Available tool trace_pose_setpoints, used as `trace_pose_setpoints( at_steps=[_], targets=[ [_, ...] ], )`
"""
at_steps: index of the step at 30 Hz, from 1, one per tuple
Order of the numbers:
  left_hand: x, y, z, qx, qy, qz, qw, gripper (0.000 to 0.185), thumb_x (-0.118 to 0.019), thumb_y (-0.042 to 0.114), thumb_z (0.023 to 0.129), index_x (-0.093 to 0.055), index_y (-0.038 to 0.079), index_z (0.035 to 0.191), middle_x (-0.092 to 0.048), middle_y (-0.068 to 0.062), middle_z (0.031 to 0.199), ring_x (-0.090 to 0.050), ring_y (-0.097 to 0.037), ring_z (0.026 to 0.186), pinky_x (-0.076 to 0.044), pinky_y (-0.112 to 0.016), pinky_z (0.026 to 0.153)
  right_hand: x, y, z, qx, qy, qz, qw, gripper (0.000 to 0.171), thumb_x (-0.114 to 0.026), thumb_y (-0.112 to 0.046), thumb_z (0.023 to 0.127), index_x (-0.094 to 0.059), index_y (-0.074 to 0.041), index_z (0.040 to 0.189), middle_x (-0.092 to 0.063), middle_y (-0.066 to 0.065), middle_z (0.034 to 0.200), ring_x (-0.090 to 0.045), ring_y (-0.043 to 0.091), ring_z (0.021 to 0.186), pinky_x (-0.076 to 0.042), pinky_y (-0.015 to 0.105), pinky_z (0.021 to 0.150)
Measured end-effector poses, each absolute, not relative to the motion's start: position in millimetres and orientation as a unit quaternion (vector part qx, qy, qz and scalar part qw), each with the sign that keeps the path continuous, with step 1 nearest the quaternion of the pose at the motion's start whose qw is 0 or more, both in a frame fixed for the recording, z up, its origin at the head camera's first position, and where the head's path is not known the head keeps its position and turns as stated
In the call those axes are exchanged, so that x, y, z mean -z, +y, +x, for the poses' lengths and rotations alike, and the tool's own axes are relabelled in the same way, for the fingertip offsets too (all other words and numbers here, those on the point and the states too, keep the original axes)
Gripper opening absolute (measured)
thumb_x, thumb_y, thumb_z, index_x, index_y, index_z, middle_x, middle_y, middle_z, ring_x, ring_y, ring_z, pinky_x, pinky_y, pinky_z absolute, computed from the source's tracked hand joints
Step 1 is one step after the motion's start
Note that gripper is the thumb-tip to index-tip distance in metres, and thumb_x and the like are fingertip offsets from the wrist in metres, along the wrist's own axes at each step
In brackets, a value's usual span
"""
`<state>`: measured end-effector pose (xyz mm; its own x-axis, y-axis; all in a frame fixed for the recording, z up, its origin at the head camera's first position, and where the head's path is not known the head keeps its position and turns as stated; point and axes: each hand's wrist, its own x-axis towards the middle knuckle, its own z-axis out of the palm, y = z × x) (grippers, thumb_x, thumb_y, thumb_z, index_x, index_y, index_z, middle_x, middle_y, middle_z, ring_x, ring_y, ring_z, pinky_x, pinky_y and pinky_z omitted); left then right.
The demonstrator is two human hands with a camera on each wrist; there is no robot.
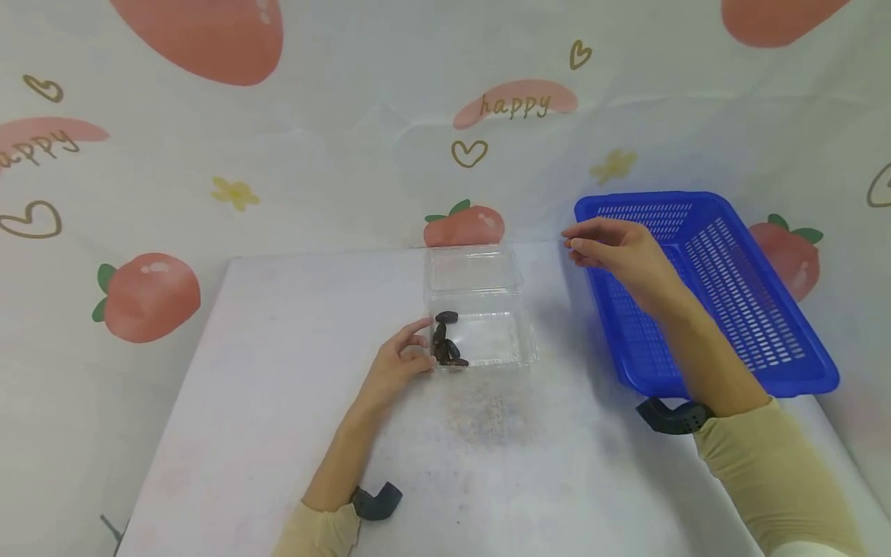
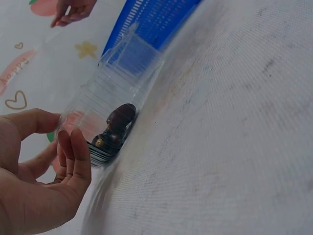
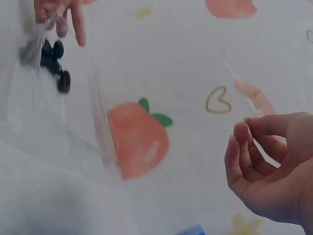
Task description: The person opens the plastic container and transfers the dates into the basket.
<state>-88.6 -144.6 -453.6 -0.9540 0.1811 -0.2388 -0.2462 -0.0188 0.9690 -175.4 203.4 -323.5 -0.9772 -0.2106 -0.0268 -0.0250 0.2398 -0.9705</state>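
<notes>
— So, where do the hands sit right now?

— On the white surface [image 1: 292,433] the left hand [image 1: 402,357] rests at the near left corner of a clear plastic box [image 1: 487,340], thumb and fingers curled against its wall and touching it. The left wrist view shows the fingers [image 2: 78,156] bent just beside the ribbed clear wall.

— And what's in the box?

— A small heap of dark brown pieces [image 1: 445,344], lying in its left part, right by that hand. The lid [image 1: 472,269] is hinged open and lies on the far side.

— What about the other hand?

— The right hand [image 1: 616,251] hovers in the air, well apart from the box, over the near left rim of a blue basket [image 1: 738,309] at the right of the surface. Its fingers are loosely curled, thumb close to the fingertips. Seen from the right wrist, the fingers [image 3: 244,147] hold nothing that I can make out.

— Anything behind?

— A pale cloth [image 1: 334,155] printed with strawberries, hearts and the word "happy".
</notes>
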Motion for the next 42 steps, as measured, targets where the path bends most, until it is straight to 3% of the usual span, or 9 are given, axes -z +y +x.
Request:
trace_pose_setpoints(
  at_steps=[11, 22, 31, 42],
  targets=[
    [453, -145, -88, -0.723, 0.673, -0.014, 0.153, 0.067, -0.064, -0.009, 0.085, -0.047, 0.01, 0.147, -0.046, -0.011, 0.11, -0.059, -0.011, 0.075, -0.057, -0.028, 0.076, 349, 156, -166, 0.619, 0.769, -0.11, 0.112, 0.029, -0.062, -0.016, 0.098, -0.065, 0.003, 0.121, -0.068, 0.011, 0.109, -0.068, 0.016, 0.093, -0.056, 0.024, 0.085],
    [456, -142, -89, -0.715, 0.682, -0.005, 0.152, 0.067, -0.062, -0.009, 0.086, -0.045, 0.01, 0.148, -0.045, -0.01, 0.108, -0.058, -0.012, 0.072, -0.057, -0.03, 0.076, 380, 119, -163, 0.634, 0.754, -0.085, 0.15, 0.025, -0.064, -0.008, 0.096, -0.068, 0.003, 0.117, -0.066, 0.022, 0.111, -0.068, 0.024, 0.094, -0.057, 0.027, 0.083],
    [454, -142, -88, -0.72, 0.676, -0.016, 0.152, 0.067, -0.061, -0.01, 0.087, -0.046, 0.012, 0.148, -0.045, -0.009, 0.107, -0.059, -0.015, 0.072, -0.056, -0.03, 0.074, 406, 96, -171, 0.644, 0.74, -0.093, 0.168, 0.029, -0.066, -0.007, 0.094, -0.066, 0.007, 0.119, -0.067, 0.021, 0.114, -0.068, 0.026, 0.098, -0.057, 0.031, 0.086],
    [452, -143, -88, -0.712, 0.684, -0.018, 0.155, 0.065, -0.062, -0.008, 0.087, -0.048, 0.014, 0.147, -0.046, -0.01, 0.108, -0.06, -0.018, 0.073, -0.056, -0.031, 0.076, 429, 76, -176, 0.583, 0.787, -0.118, 0.163, 0.024, -0.067, -0.007, 0.092, -0.072, -0.003, 0.115, -0.072, 0.01, 0.113, -0.067, 0.022, 0.106, -0.054, 0.036, 0.092]
  ],
)
